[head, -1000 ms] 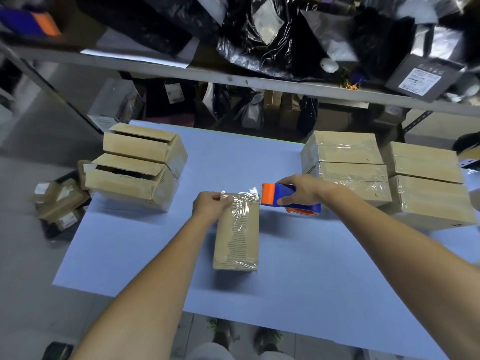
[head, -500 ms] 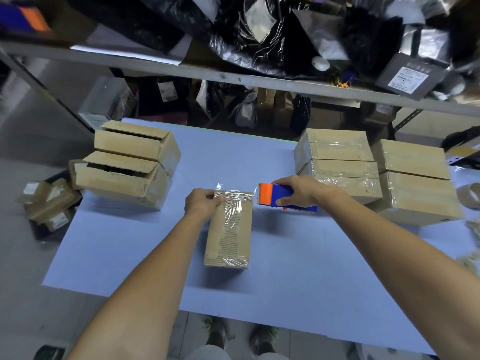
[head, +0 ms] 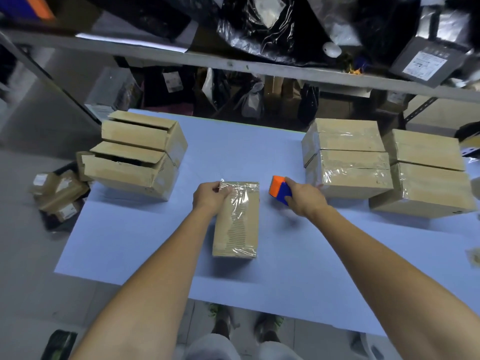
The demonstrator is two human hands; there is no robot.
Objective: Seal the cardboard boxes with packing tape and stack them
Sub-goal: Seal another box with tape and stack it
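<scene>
A small taped cardboard box (head: pixel 237 224) lies lengthwise in the middle of the blue table (head: pixel 130 242). My left hand (head: pixel 209 197) grips its far left corner, with the thumb on the shiny tape. My right hand (head: pixel 304 196) holds an orange and blue tape dispenser (head: pixel 280 189) a short way right of the box, apart from it. Two taped boxes (head: pixel 348 157) stand stacked at the right, with another taped stack (head: pixel 426 175) beside them. Two boxes with loose flaps (head: pixel 137 154) are stacked at the left.
A metal shelf (head: pixel 259 67) packed with black bags hangs over the table's far edge. Small parcels (head: pixel 59 193) lie on the floor left of the table. A tape roll (head: pixel 474 257) shows at the right edge. My feet stand below the near table edge.
My right hand has pulled the dispenser away to the right of the small box, so the tape no longer joins them. My left hand has stayed on the box's far corner.
</scene>
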